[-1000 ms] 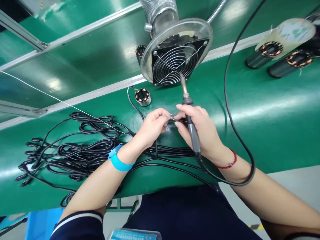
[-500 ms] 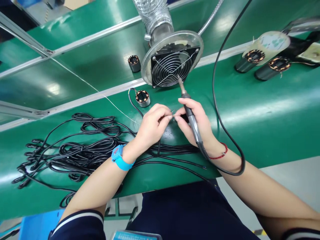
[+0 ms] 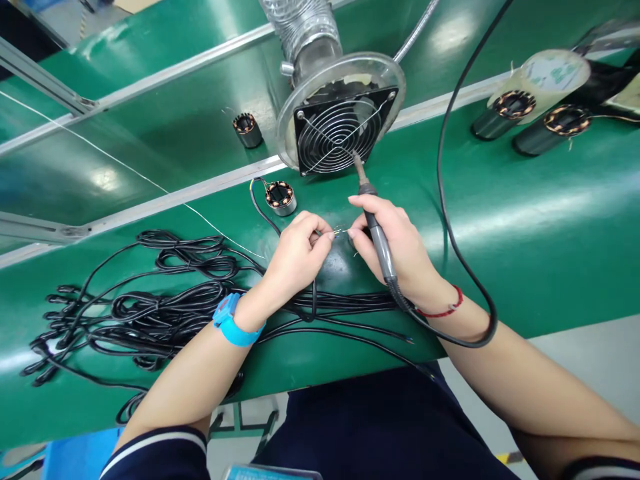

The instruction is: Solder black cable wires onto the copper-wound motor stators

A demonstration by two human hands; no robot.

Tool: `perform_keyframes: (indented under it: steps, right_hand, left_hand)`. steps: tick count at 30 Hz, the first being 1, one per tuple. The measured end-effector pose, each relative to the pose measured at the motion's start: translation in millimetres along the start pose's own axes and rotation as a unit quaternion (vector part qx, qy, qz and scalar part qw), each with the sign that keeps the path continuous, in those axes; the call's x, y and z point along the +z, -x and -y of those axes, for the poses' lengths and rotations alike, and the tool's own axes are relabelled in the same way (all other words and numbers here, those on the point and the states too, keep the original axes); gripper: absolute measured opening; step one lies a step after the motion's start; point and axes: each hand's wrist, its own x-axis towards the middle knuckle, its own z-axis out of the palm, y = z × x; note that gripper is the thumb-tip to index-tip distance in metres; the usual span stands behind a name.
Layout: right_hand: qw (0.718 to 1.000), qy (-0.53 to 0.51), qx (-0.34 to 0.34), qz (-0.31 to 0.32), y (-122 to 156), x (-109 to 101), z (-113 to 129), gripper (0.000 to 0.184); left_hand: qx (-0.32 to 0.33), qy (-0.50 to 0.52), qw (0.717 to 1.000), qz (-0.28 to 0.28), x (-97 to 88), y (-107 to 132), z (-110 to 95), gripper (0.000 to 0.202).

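Observation:
My left hand (image 3: 299, 253) is closed in a pinch on thin wire ends (image 3: 337, 231) that stick out past the fingertips. Facing it across a small gap, my right hand (image 3: 411, 257) has a soldering iron (image 3: 381, 245) lying through its grip, tip up toward the fan. Its thumb and finger also pinch a short pale strand, too fine to name. Just beyond my left hand stands a small stator (image 3: 281, 199) with copper windings; its black cable (image 3: 260, 207) runs down behind that hand.
A fume extractor fan (image 3: 345, 137) stands at the back. Coiled black cables (image 3: 175, 300) cover the bench's left, with loose ends running right under my wrists. Another stator (image 3: 247, 130) shows behind the ledge, and two larger stators (image 3: 553, 129) sit at right. The iron's cord (image 3: 443, 180) loops over my right wrist.
My hands have drawn slightly apart, opening a gap between the fingertips, where wire ends now show. The soldering iron stays in my right hand. The whole view has shifted a little.

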Motion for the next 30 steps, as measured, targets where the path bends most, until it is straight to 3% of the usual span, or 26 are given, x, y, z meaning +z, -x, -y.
perform_keyframes:
  steps: [6,13,15,18,21,30]
  right_hand:
    - [0.999,0.035,0.002,0.002,-3.0,3.4,0.3,0.043]
    - [0.997,-0.018,0.033,-0.065,21.8,-34.7,13.8,0.042]
    - [0.994,-0.038,0.011,-0.106,32.5,-38.8,15.8,0.040]
    - [0.986,-0.060,-0.048,-0.148,45.2,-34.6,13.6,0.036]
    - [0.980,-0.100,-0.082,-0.148,50.7,-26.9,9.8,0.029]
    - [0.982,-0.120,-0.092,-0.116,50.8,-23.0,10.4,0.022]
  left_hand:
    - [0.025,0.002,1.000,-0.009,2.2,-0.2,2.0,0.012]
    - [0.026,-0.004,1.000,-0.001,4.7,3.4,-1.9,0.013]
    - [0.024,0.004,1.000,0.005,5.9,4.9,-2.8,0.014]
    - [0.015,0.013,1.000,0.011,7.6,6.7,-3.5,0.015]
    - [-0.005,0.020,1.000,0.008,8.4,7.2,-2.4,0.015]
    - [-0.023,0.039,0.999,0.006,9.0,8.1,1.2,0.015]
